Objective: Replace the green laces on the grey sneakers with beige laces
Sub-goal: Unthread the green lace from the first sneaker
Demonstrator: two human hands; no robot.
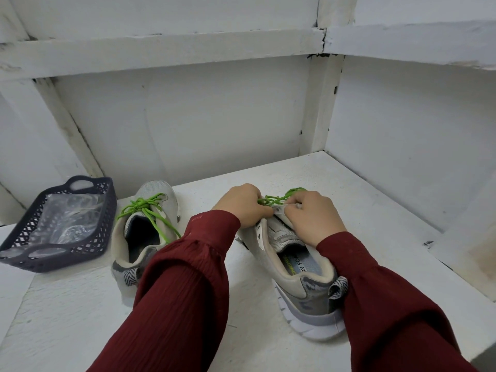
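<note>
You have two grey sneakers on the white table point(80, 318). At the right sneaker point(303, 285), your left hand point(241, 204) and right hand point(314, 213) both curl their fingers, pinching its loosened green lace point(279, 198) by the far eyelets. The left sneaker point(145, 232) carries one tied green lace point(142, 205). One dark basket point(99, 200) sits far left.

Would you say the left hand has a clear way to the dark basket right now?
Probably yes, once freed: the left hand pinches the green lace, and only the other low sneaker lies between it and the basket.
</note>
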